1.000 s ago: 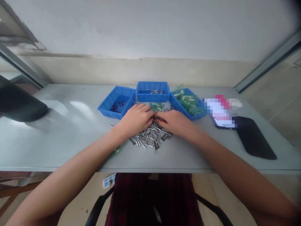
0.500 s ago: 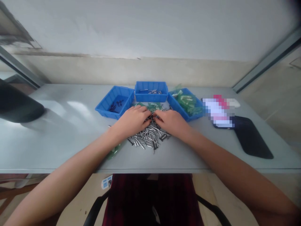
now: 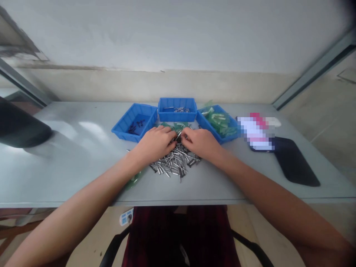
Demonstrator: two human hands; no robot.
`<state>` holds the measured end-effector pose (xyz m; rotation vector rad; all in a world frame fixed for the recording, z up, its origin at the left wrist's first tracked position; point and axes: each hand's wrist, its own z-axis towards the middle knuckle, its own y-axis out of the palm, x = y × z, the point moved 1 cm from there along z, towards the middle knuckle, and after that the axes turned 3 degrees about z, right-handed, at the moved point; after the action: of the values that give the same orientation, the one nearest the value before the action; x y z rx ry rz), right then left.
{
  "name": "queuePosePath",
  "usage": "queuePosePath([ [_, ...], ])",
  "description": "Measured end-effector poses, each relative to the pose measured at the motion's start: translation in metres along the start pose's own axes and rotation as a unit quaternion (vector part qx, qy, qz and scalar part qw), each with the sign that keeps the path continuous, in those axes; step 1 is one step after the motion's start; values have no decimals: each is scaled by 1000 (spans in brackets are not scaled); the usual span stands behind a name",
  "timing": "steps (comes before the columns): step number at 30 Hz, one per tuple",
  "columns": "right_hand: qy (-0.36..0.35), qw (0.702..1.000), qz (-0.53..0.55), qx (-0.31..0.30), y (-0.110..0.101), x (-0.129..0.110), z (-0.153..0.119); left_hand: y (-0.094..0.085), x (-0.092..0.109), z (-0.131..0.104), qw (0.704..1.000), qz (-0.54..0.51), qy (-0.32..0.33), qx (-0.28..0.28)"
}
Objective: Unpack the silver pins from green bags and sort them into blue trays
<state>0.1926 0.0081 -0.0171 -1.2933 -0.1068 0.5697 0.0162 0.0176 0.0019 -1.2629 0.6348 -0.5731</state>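
Observation:
A heap of thin silver metal pins (image 3: 174,161), mixed with a few dark pieces, lies on the grey table below and between my hands. My left hand (image 3: 158,142) rests over the heap's left side, its fingers curled in; what they hold is hidden. Facing it from the right, my right hand (image 3: 198,141) has thumb and fingers pinched together, with a thin metal pin showing at the fingertips. The two sets of fingertips are close together. Some green plastic film (image 3: 180,126) lies just behind the hands.
Three blue bins stand behind the heap: a left bin (image 3: 118,129) with dark pieces, a middle bin (image 3: 178,117) with silver pins, a right bin (image 3: 204,122) with green film pieces. A phone (image 3: 256,135) and dark pad (image 3: 297,163) lie right; a dark cylinder (image 3: 22,124) lies left.
Both hands stay over the heap with only slight finger movement. The whole view has shifted a little.

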Motion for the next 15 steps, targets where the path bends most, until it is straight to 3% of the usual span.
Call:
queuePosePath([
  [5,16,991,128,40,-9,8,2,-1,0,0,1000,-7,-15,9],
  [15,7,982,176,68,-12,0,1,-3,-4,1,998,-35,-26,38],
])
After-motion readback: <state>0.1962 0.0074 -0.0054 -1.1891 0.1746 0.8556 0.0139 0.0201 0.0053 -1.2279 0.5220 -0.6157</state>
